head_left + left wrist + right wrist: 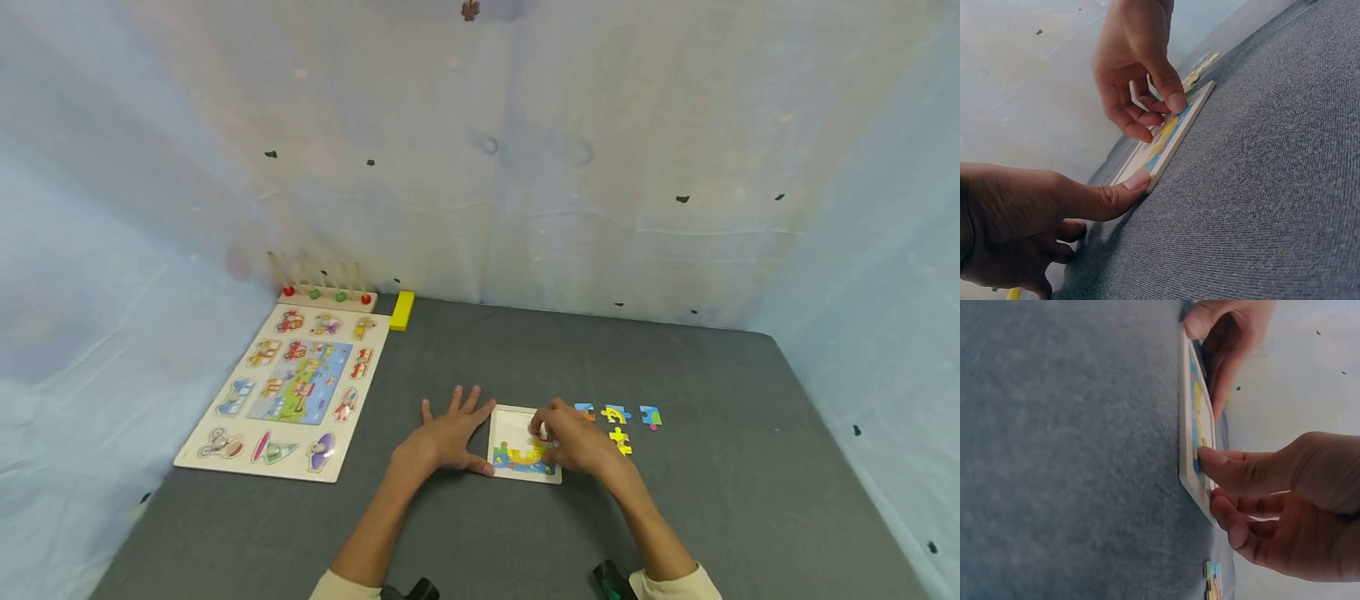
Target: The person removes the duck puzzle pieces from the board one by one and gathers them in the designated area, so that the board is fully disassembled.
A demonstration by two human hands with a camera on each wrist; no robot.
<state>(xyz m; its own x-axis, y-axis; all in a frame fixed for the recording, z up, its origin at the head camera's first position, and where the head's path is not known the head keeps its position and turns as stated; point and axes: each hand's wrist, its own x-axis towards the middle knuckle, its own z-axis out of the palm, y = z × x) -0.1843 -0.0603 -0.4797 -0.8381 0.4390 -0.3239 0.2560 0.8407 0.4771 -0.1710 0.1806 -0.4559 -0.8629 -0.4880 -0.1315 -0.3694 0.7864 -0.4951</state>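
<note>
A small wooden jigsaw tray (515, 414) lies on the grey table, its near part filled with blue and yellow pieces. Beside its left edge, my left hand (447, 440) has its fingers spread on the cloth. The left thumb (1138, 180) presses the tray's near-left corner. My right hand (576, 439) is over the tray's right side, thumb and fingers curled around a jigsaw piece (537, 440) that they largely hide. Right of that hand are loose jigsaw pieces, among them a yellow one (620, 440) and a blue one (651, 416).
On the left lies a large wooden picture puzzle board (341, 450) with vehicles and toys. Behind it stands a peg stand (330, 299) with red and green beads, next to a yellow block (402, 311). A pale sheet (525, 208) hangs at the table's back.
</note>
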